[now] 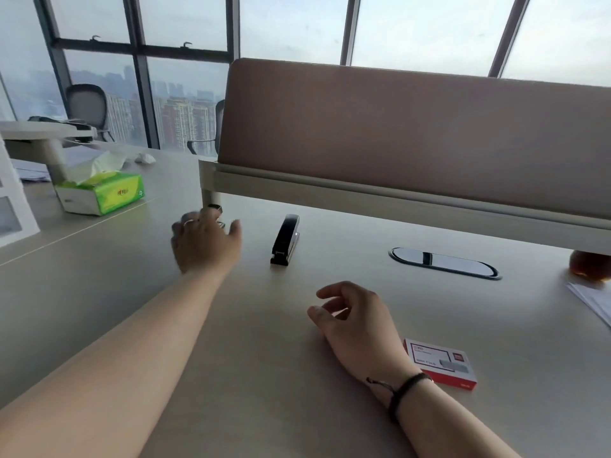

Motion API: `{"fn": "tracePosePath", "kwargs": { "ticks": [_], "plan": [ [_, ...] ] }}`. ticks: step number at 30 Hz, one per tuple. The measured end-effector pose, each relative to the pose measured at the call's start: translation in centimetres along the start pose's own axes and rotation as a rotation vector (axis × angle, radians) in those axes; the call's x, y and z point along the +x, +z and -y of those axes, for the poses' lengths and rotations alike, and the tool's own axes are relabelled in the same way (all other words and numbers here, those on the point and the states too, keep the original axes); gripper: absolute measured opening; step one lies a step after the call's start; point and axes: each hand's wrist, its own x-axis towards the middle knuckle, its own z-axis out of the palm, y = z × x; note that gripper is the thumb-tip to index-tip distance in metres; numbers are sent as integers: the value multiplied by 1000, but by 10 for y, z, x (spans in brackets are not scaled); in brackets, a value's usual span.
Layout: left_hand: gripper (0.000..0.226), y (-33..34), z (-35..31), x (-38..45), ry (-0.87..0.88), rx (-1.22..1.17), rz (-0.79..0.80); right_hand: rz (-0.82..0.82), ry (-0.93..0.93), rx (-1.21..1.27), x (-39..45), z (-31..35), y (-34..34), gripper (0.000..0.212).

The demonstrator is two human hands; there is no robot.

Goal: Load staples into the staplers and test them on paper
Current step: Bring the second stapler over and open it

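Observation:
A black stapler (pixel 286 241) lies shut on the desk (pixel 264 358), pointing away from me. Left of it, my left hand (pixel 205 241) stretches forward, blurred, with fingers spread over a second dark stapler (pixel 215 208) by the divider's leg; only bits of that stapler show past the fingertips, and the thumb stands apart from it. My right hand (pixel 357 322) rests on the desk with loosely curled fingers and nothing in it. A red-and-white staple box (pixel 439 363) lies closed just right of that wrist. White paper sheets (pixel 591 299) show at the right edge.
A raised brown divider panel (pixel 413 133) overhangs the desk's far side. A green tissue box (pixel 102 193) stands at the left, near a monitor arm's base. An oval cable port (pixel 443 262) is set into the desk, and a brown rounded object (pixel 591 267) sits under the divider.

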Motion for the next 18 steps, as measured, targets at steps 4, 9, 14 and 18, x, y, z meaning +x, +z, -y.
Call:
{"fn": "tracePosePath", "kwargs": {
  "ticks": [4, 9, 14, 18],
  "plan": [
    [44, -3, 7, -3, -86, -18, 159, -6, 1, 4, -2, 0, -1, 20],
    [45, -19, 7, -16, -78, -40, 112, -13, 15, 38, -5, 1, -2, 19],
    [45, -57, 20, -47, 0, 7, 191, -33, 4, 37, -21, 4, -6, 19],
    [39, -104, 40, -88, 109, 36, 232, -20, -11, 26, -47, 11, -11, 22]
  ]
}}
